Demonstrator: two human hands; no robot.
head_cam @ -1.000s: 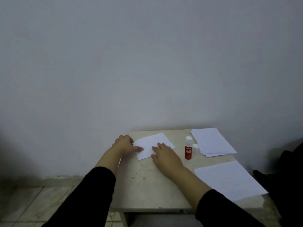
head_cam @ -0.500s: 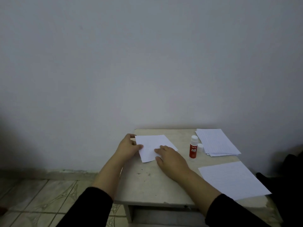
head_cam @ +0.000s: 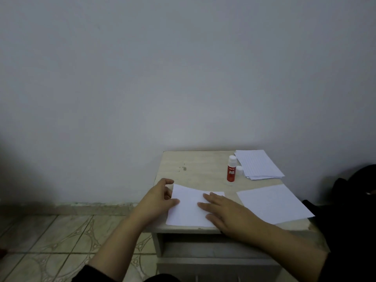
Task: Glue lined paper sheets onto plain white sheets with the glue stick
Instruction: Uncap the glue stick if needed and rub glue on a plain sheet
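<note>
White paper lies at the near left edge of a small pale table, its far edge lifted a little. On it the right hand rests flat, fingers straight and spread. At the sheet's left edge the left hand pinches it, thumb on top. A larger plain sheet lies to the right. Farther back stands a red glue stick, its white cap just beside it, then a stack of lined sheets by the wall.
</note>
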